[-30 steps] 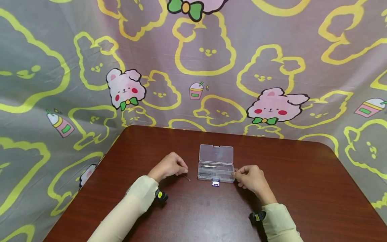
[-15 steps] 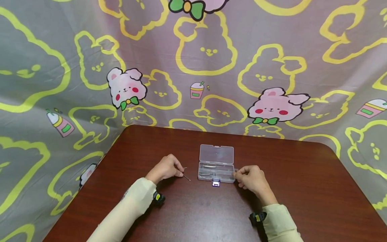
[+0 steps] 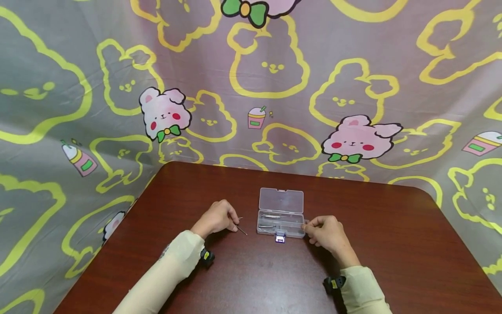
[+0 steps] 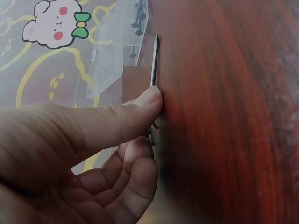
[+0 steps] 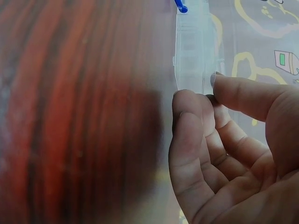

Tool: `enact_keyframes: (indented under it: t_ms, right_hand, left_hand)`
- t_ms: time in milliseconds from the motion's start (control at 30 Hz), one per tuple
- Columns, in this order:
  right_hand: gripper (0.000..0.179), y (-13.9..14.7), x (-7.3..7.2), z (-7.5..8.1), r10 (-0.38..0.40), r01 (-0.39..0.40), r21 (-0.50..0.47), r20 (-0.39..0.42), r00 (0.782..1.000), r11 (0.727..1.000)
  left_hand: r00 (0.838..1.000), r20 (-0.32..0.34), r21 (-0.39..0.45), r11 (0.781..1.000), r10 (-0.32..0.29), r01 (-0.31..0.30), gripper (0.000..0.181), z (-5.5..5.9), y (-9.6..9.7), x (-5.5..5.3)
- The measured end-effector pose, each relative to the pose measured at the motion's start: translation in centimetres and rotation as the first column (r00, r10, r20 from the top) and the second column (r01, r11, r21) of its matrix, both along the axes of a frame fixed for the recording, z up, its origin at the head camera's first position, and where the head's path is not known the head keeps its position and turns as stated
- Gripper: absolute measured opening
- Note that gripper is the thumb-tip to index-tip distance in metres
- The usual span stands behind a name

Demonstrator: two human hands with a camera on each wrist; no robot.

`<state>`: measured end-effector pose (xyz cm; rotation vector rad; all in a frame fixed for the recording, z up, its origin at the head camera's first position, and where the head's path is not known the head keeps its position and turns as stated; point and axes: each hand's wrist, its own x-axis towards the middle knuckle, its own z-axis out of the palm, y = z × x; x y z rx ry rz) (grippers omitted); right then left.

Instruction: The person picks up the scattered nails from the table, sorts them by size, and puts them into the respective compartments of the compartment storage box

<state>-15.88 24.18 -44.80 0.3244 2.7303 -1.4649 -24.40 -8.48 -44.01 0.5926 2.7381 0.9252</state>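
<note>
My left hand (image 3: pixel 217 216) pinches a thin metal nail (image 4: pixel 155 63) between thumb and fingers, left of the plastic box. Its pointed end sticks out past the thumb in the left wrist view. A second short metal end shows beside the fingers in the head view; whether it is another nail is hard to tell. The clear plastic box (image 3: pixel 292 223) lies with its lid (image 3: pixel 281 200) swung back. Several nails (image 3: pixel 269 216) lie in its compartments. At the box's right end, my right hand (image 3: pixel 326 232) grips the edge between thumb and fingers.
Both hands work above a brown wooden table (image 3: pixel 251 279). A blue-and-white latch (image 3: pixel 280 238) hangs at the front of the box. Behind the table stands a cartoon-printed curtain (image 3: pixel 274 109).
My left hand has shifted slightly left, away from the box, and more of the metal shows at its fingertips. The right hand keeps its grip on the box.
</note>
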Motion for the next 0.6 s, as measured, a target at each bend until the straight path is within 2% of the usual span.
enact_keyframes:
  t_ms: [200,400,500,600]
  right_hand:
    - [0.017,-0.05,0.07,0.06,0.007,-0.007,-0.001,0.003,1.000,1.000]
    - [0.018,-0.02,0.12,0.18,0.008,-0.008,0.008,0.006,1.000,1.000]
    - [0.017,-0.02,0.12,0.14,0.005,-0.005,0.010,0.012,1.000,1.000]
    - [0.017,-0.01,0.12,0.14,0.004,-0.004,0.016,0.012,1.000,1.000]
  left_hand:
    - [0.999,-0.039,-0.034,0.999,-0.020,0.019,0.019,-0.15,-0.12,-0.06]
    - [0.999,-0.018,-0.009,0.999,-0.044,0.044,0.018,0.11,-0.33,-0.06]
    - [0.999,0.015,0.030,0.999,-0.044,0.044,0.017,0.36,-0.41,0.00]
    - [0.995,0.091,0.092,0.996,-0.028,0.019,0.015,0.62,-0.41,0.04]
